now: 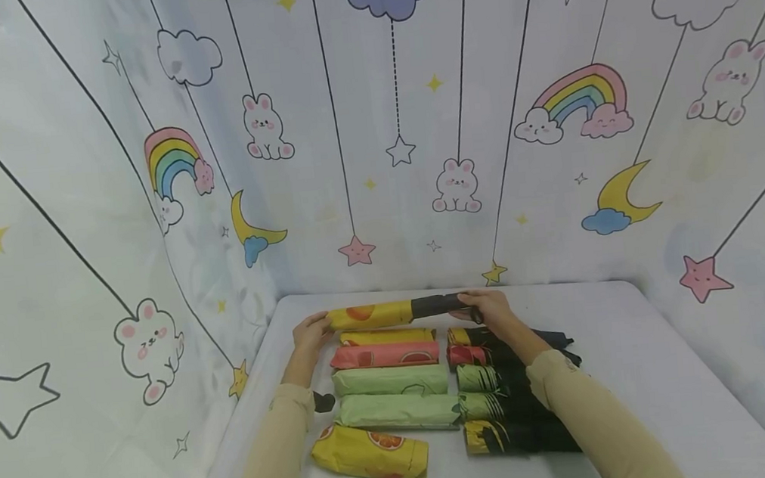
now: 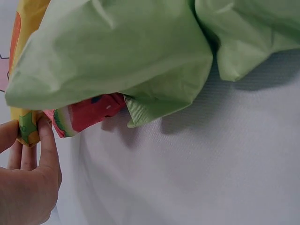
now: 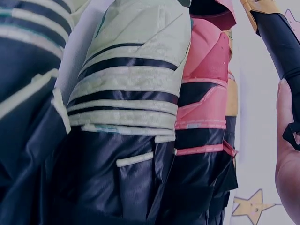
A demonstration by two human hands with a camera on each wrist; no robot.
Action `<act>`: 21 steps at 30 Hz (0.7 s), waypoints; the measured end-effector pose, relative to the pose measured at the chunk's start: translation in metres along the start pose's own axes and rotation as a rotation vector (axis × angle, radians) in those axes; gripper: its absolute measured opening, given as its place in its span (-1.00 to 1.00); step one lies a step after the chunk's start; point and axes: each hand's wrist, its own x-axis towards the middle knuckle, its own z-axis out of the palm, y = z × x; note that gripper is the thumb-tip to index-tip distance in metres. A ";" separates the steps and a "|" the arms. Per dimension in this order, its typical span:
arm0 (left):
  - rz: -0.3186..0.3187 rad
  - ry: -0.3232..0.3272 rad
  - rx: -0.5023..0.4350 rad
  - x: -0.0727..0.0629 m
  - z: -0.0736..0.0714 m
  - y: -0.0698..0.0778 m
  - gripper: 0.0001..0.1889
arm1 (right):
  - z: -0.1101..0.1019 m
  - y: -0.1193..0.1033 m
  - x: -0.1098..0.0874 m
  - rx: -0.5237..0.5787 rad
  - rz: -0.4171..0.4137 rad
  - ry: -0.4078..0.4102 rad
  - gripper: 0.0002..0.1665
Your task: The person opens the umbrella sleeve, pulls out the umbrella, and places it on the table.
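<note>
Both hands hold a long rolled cloth bundle [image 1: 370, 315], yellow with orange-slice prints on its left part and black on its right, stretched level at the far side of the table. My left hand [image 1: 311, 332] pinches its yellow end; in the left wrist view the thumb and fingers meet at the tip. Around the black end curls my right hand [image 1: 489, 309], with a small black loop hanging by the fingers. Just nearer lie another yellow roll [image 1: 387, 337] and a red roll [image 1: 386, 355] with fruit-slice prints.
Two pale green rolls [image 1: 391, 382] and a yellow orange-print roll [image 1: 372, 455] continue the left column on the white table [image 1: 649, 398]. Several black rolls with coloured ends [image 1: 480, 378] form a column under my right forearm. Printed white cloth walls [image 1: 378, 194] surround the table.
</note>
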 end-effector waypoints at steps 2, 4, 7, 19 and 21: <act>-0.017 0.002 0.004 0.000 0.002 0.000 -0.57 | -0.002 -0.001 0.000 0.007 0.003 0.008 -0.31; -0.026 -0.001 0.008 0.000 0.004 0.001 -0.56 | -0.004 -0.002 -0.001 0.004 0.006 0.016 -0.31; -0.027 0.004 0.011 0.000 0.006 0.002 -0.56 | -0.005 -0.004 -0.001 0.014 0.016 0.035 -0.34; -0.032 -0.002 0.014 0.001 0.008 0.001 -0.57 | -0.015 -0.007 -0.004 0.036 0.032 0.044 -0.34; -0.029 -0.006 0.021 0.000 0.009 0.001 -0.56 | -0.015 -0.007 -0.004 0.039 0.030 0.049 -0.34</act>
